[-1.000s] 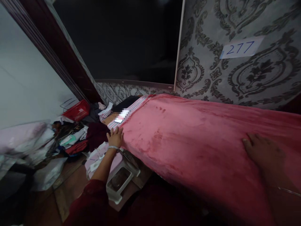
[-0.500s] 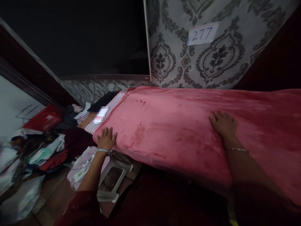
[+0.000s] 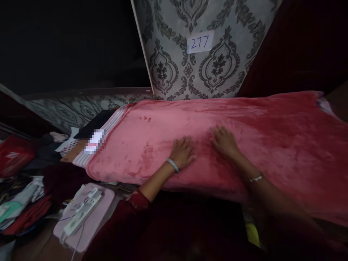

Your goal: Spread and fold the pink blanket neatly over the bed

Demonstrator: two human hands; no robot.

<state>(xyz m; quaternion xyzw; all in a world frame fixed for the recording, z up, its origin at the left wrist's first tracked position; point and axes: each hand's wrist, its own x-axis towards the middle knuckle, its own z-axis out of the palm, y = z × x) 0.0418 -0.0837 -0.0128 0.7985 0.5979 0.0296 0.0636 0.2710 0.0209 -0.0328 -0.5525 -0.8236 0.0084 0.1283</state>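
Observation:
A pink-red plush blanket [image 3: 130, 137] lies spread over a long raised surface along the wall. Its left end has a striped border [image 3: 116, 117]. My left hand [image 3: 182, 151] lies on the blanket near the middle, fingers spread, with a bangle at the wrist. Just to its right, my right hand [image 3: 224, 141] rests flat on the plush, fingers stretched forward and slightly blurred. Neither hand grips anything. The blanket's far right corner [image 3: 324, 103] shows a paler patterned edge.
A pink stool [image 3: 102, 214] bearing a power strip [image 3: 83, 214] stands at the front left. Piled clothes [image 3: 27, 215] and a red bag [image 3: 16, 154] lie farther left. Behind are a dark screen [image 3: 73, 47] and a patterned wall [image 3: 168, 43] with a "277" paper [image 3: 200, 42].
My left hand has moved right from the blanket's left end to its middle. My right hand has shifted a little left on the blanket. The view has turned to the right.

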